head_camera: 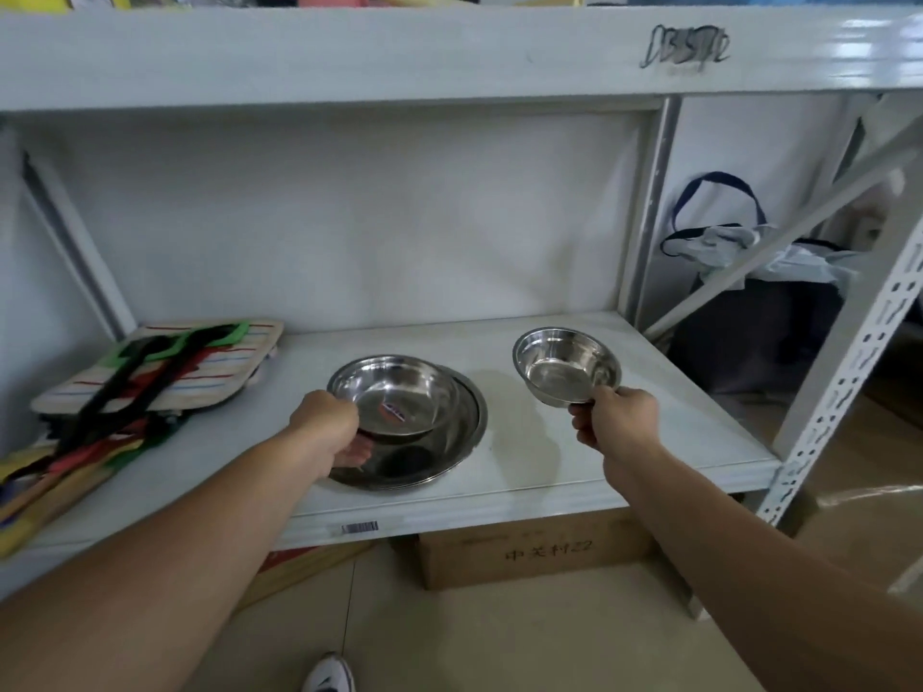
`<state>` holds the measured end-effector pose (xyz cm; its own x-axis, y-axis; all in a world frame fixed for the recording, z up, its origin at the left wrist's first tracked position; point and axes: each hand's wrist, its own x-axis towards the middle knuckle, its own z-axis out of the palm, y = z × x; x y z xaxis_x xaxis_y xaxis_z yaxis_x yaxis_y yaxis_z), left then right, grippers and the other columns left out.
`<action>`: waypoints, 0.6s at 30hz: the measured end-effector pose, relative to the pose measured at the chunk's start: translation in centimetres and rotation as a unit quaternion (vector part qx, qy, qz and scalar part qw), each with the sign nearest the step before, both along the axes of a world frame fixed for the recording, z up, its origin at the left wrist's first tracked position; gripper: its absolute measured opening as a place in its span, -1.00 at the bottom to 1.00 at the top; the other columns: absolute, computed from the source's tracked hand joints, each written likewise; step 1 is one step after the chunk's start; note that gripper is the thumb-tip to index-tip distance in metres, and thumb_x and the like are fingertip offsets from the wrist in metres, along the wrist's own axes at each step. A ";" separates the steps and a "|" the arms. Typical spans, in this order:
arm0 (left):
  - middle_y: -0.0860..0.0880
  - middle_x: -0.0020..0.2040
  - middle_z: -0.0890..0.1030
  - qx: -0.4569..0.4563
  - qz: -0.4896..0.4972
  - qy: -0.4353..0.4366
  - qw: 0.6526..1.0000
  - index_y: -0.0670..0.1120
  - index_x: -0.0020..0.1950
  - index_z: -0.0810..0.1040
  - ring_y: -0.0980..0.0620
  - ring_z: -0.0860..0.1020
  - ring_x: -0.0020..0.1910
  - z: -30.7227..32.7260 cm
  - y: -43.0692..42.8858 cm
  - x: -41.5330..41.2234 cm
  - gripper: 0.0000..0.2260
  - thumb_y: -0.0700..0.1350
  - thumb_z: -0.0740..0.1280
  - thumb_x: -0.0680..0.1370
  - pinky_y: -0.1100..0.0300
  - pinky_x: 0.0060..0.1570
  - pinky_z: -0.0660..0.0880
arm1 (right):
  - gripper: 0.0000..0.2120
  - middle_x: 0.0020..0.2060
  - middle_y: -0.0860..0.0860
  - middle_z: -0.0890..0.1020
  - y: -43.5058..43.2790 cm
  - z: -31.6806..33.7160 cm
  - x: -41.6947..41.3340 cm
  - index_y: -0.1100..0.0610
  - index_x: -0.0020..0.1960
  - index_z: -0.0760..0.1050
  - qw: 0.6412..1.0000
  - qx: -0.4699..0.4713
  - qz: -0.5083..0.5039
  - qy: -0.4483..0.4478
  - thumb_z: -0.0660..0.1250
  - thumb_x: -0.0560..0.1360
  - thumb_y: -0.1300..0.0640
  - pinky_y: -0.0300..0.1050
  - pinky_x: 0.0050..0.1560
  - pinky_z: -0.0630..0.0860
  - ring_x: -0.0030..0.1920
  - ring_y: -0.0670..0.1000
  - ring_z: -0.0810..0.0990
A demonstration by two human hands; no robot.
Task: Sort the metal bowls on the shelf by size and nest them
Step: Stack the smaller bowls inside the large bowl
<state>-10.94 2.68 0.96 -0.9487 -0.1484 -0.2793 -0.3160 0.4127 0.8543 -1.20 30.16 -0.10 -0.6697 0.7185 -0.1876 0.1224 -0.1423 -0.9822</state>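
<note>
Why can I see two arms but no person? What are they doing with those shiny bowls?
The camera sits on the person's head and looks down, so you see just their arms, as if they were your own. It is one picture, from that one spot.

In front is a white shelf. On it lies the biggest metal bowl. The left hand holds a medium bowl by its rim, tilted over the big one. The right hand holds the small bowl up in the air by its edge.

They fit inside each other, big to small. At the left lies a pile of striped cloth bags. A cardboard box sits under the shelf.
</note>
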 end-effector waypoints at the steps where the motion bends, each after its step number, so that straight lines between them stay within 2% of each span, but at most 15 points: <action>1: -0.35 -0.14 0.70 -0.007 -0.006 -0.013 1.000 -0.31 0.36 0.44 -0.26 0.71 -0.19 -0.4 -0.2 -0.3 -0.71 -0.26 0.18 0.66 -0.06 -0.17 0.69 | -0.77 -0.30 0.17 0.65 -0.7 0.1 -0.4 0.26 -0.10 0.58 1.000 0.001 0.008 0.004 0.16 0.58 0.33 -0.04 -0.29 0.56 -0.38 0.05 0.54; 3: -0.36 -0.13 0.69 -0.019 -0.026 -0.040 0.999 -0.34 0.34 0.46 -0.20 0.66 -0.32 -1.4 -0.4 -1.1 -0.71 -0.27 0.19 0.65 -0.02 -0.23 0.69 | -0.78 -0.31 0.17 0.65 -1.8 0.3 -1.0 0.26 -0.10 0.59 1.000 0.001 0.022 0.012 0.17 0.57 0.33 -0.03 -0.28 0.56 -0.38 0.06 0.54; 6: -0.33 -0.18 0.67 -0.040 -0.058 -0.068 0.995 -0.34 0.35 0.45 -0.13 0.62 -0.43 -2.3 -0.4 -2.2 -0.70 -0.29 0.21 0.64 0.11 -0.51 0.63 | -0.77 -0.30 0.17 0.65 -2.7 0.6 -1.7 0.22 -0.13 0.58 0.999 0.014 0.040 0.015 0.17 0.58 0.33 -0.03 -0.26 0.57 -0.38 0.05 0.54; 8: -0.30 -0.11 0.68 -0.067 -0.073 -0.070 0.993 -0.32 0.28 0.50 -0.08 0.60 -0.49 -2.3 -0.3 -2.6 -0.74 -0.29 0.28 0.61 0.20 -0.62 0.56 | -0.77 -0.30 0.16 0.66 -3.2 0.8 -2.1 0.23 -0.11 0.59 0.998 0.030 0.053 0.017 0.16 0.57 0.33 -0.04 -0.30 0.57 -0.40 0.05 0.55; 10: -0.29 -0.06 0.69 -0.107 -0.086 -0.067 0.988 -0.31 0.18 0.56 -0.05 0.59 -0.51 -2.1 -0.4 -2.8 -0.78 -0.24 0.37 0.58 0.23 -0.62 0.52 | -0.79 -0.32 0.16 0.66 -3.7 1.0 -2.6 0.28 -0.08 0.60 0.997 0.041 0.068 0.017 0.18 0.57 0.33 -0.07 -0.34 0.55 -0.42 0.05 0.54; 14: -0.24 -0.24 0.71 -0.189 -0.103 -0.048 0.975 -0.27 0.08 0.59 -0.03 0.58 -0.56 -1.2 -1.1 -2.8 -0.81 -0.16 0.36 0.57 0.26 -0.57 0.46 | -0.82 -0.36 0.17 0.66 -5.3 1.5 -4.5 0.32 -0.09 0.63 0.990 0.067 0.127 -0.011 0.24 0.53 0.35 -0.13 -0.44 0.51 -0.47 0.02 0.53; 16: -0.14 -0.24 0.70 -0.280 -0.106 0.014 0.954 -0.19 -0.01 0.61 -0.06 0.64 -0.37 -0.6 -1.7 -2.7 -0.83 -0.09 0.33 0.55 0.22 -0.41 0.48 | -0.84 -0.39 0.19 0.66 -6.7 1.4 -6.0 0.34 -0.12 0.62 0.982 0.077 0.166 -0.047 0.27 0.51 0.37 -0.19 -0.49 0.48 -0.53 0.01 0.53; 18: -0.09 -0.15 0.65 -0.347 -0.098 0.070 0.930 -0.15 -0.01 0.58 -0.10 0.62 -0.20 -0.2 -2.3 -2.8 -0.84 -0.08 0.33 0.52 0.17 -0.29 0.45 | -0.87 -0.47 0.17 0.64 -8.4 0.9 -7.4 0.33 -0.16 0.61 0.971 0.091 0.203 -0.092 0.30 0.51 0.37 -0.17 -0.48 0.44 -0.52 0.05 0.52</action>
